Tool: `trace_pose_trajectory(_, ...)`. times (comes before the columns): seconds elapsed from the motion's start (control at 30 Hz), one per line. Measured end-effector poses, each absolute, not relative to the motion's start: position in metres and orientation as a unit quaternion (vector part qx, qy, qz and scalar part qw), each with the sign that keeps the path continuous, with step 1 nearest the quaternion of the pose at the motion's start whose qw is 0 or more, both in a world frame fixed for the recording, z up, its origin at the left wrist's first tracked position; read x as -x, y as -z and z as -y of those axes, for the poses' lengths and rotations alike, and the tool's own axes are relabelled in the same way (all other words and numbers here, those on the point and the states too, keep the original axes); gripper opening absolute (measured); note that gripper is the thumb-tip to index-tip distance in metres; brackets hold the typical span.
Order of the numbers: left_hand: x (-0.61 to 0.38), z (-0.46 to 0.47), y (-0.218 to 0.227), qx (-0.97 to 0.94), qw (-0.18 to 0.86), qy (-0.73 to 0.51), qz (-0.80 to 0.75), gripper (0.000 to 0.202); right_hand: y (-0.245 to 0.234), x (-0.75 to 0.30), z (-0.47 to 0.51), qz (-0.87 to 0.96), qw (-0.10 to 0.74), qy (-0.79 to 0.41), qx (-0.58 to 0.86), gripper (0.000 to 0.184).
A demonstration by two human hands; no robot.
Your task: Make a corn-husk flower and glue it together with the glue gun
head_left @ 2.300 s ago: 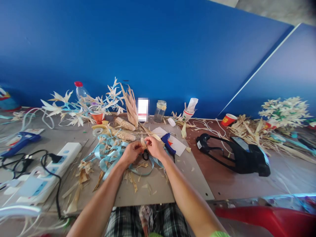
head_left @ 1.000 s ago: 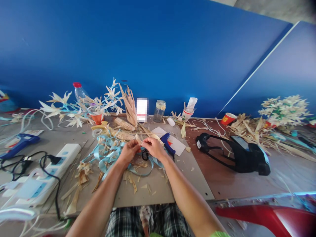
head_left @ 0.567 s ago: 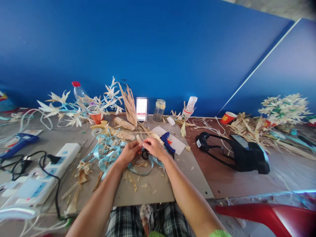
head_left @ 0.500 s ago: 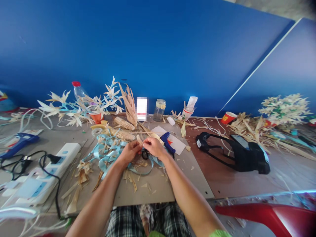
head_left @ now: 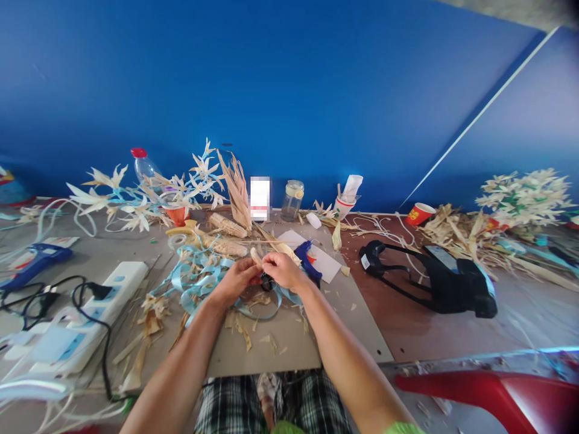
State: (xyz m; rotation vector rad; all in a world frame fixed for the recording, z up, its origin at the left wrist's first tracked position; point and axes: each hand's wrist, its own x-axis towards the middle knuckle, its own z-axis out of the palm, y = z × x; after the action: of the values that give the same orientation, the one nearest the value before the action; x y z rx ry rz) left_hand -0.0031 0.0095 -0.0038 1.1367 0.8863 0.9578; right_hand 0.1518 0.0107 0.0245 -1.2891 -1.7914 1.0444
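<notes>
My left hand (head_left: 240, 278) and my right hand (head_left: 283, 271) meet over the middle of the table, fingers pinched together around a small pale strip of corn husk (head_left: 256, 257). Its upper end sticks up between the fingertips; the rest is covered by them. A small black object (head_left: 266, 281) shows just beneath the fingers, too hidden to name. Light blue ribbon (head_left: 194, 295) lies in loops left of and below my hands. Dried corn cobs (head_left: 228, 248) rest behind my left hand. To the right of my right hand is a blue glue gun (head_left: 312, 271) on white paper (head_left: 328, 265).
Husk flowers stand in an orange cup (head_left: 177, 215) at back left. A white power strip (head_left: 113, 295) with black cables lies left. A clear bottle (head_left: 293, 202) stands by the blue wall. At right are a black strapped headset (head_left: 429, 277), a red paper cup (head_left: 420, 214) and dried husks (head_left: 446, 226).
Almost nothing differs. Both hands stay pinched on the husk strip at the same spot, with only slight finger movement, and the view has shifted a little.
</notes>
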Motion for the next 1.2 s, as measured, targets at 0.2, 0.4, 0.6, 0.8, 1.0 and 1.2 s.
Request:
trace_pose_trajectory(0.2, 0.005, -0.009, -0.001, -0.452, 0.72, -0.409, -0.333, 0.024, -0.025, -0.154, -0.011, 0.684, 0.346, -0.428, 0.479, 0.011)
trace_pose_trajectory(0.4, 0.005, -0.006, -0.004, -0.43, 0.74, -0.416, -0.306, 0.019, -0.026, -0.159, -0.011, 0.673, 0.34, -0.482, 0.446, 0.012)
trace_pose_trajectory(0.6, 0.012, -0.004, -0.012, -0.414, 0.769, -0.413, -0.257, 0.021, -0.029, -0.169, -0.015, 0.654, 0.359, -0.47, 0.472, 0.011)
trace_pose_trajectory(0.8, 0.015, -0.004, -0.017, -0.379, 0.756, -0.467, -0.257, 0.023, -0.028, -0.181, -0.028, 0.46, 0.524, -0.532, 0.48, 0.018)
trace_pose_trajectory(1.0, 0.004, -0.007, -0.009, -0.421, 0.673, -0.5, -0.345, 0.024, -0.029, -0.188, -0.033, 0.33, 0.612, -0.58, 0.424, 0.026)
trace_pose_trajectory(1.2, 0.001, -0.012, 0.001, -0.473, 0.597, -0.497, -0.416, 0.03, -0.023, -0.163, -0.026, 0.396, 0.551, -0.581, 0.449, 0.025)
